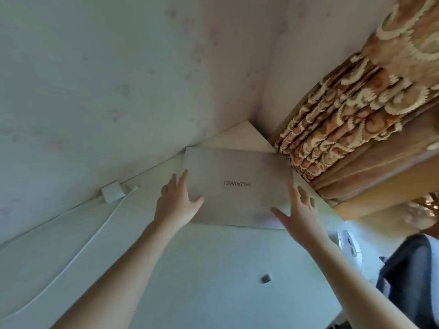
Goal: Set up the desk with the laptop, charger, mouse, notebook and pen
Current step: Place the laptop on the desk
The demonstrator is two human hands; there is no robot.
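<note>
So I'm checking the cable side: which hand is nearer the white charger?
Left. The left hand rests on the laptop's left edge, nearer the charger; the right hand is at its far edge.

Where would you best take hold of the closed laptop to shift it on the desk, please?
Probably by its two short side edges, one hand from each side. The laptop lies flat and closed, and the left hand and right hand already flank it with fingers straight.

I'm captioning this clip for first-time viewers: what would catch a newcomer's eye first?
Probably the closed laptop in the desk's far corner, with the left hand and right hand spread open at its sides. Next, the patterned curtain at upper right, and the white charger with its cable by the wall at left.
</note>
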